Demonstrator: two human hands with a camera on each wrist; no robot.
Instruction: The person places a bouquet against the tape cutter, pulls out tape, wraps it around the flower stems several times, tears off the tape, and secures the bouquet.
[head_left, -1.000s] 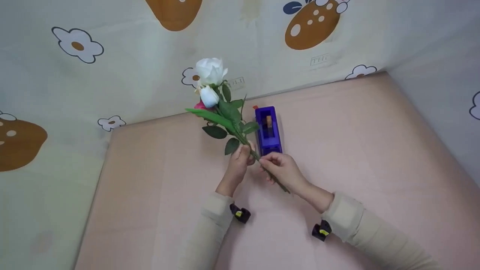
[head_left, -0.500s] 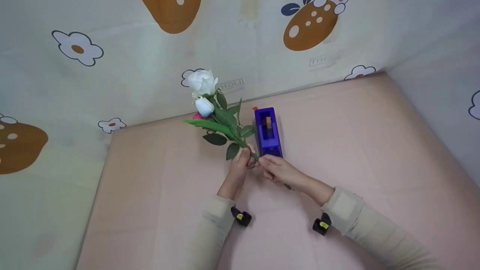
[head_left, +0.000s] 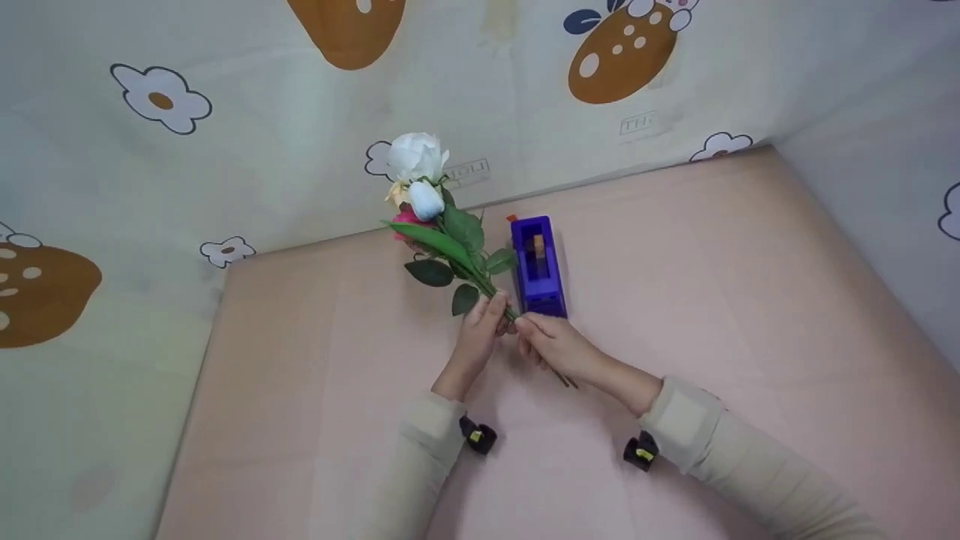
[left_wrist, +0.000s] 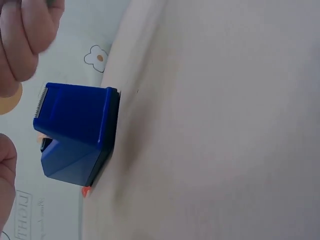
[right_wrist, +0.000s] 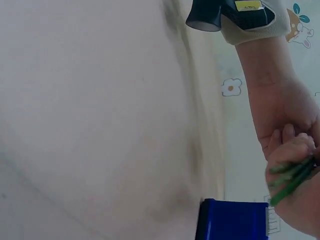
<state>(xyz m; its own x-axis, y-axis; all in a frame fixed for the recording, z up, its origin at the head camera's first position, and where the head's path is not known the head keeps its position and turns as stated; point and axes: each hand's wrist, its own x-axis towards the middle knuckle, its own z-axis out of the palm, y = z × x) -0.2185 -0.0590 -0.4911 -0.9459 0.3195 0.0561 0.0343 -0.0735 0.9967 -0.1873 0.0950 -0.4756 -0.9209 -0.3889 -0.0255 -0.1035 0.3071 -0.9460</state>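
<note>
A small bunch of flowers leans up and to the left in the head view, with a large white bloom, a pale bud, pink and cream blooms and green leaves. My left hand grips the gathered stems just below the leaves. Right beside it, my right hand holds the stems lower down, and their cut ends stick out beneath. Green stems also show in the right wrist view. Just beyond the hands stands a blue tape dispenser, its serrated cutter visible in the left wrist view.
The table has a plain pinkish cover. Behind it rises a pale wall covering printed with flowers and brown fruit shapes. A small orange tab pokes out at the dispenser's far end.
The flower heads dip, then rise partway and turn a little, showing more of the pink and cream blooms. My right fingers have closed further round the stems. The dispenser stays put.
</note>
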